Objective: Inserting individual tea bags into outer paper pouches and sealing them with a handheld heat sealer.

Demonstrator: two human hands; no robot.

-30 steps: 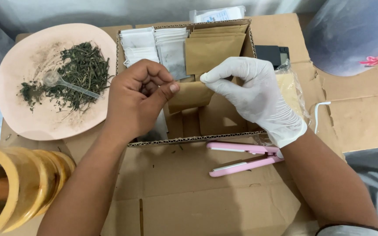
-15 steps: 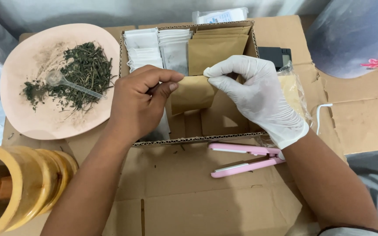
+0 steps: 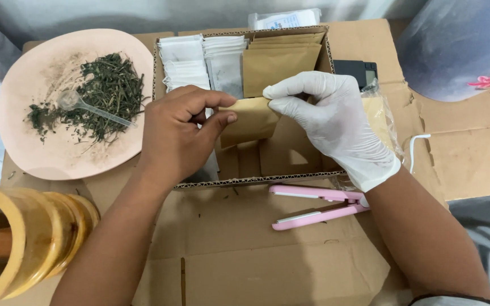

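Brown pouch (image 3: 250, 120) over box (image 3: 290, 178) of brown and white packets (image 3: 185, 59)

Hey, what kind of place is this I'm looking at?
Likely a small home packing spot for dried herbs: a pink plate of dried green leaves, a cardboard box of paper sachets, and a pink heat sealer.

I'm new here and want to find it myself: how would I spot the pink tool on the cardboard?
Start at the open cardboard box in the middle, where the bare left hand and the gloved right hand hold a brown paper pouch. Just below the box's near edge, on the flattened cardboard, lies the pink tool. It has two long arms joined at the right, like tongs, and is the only pink thing there.
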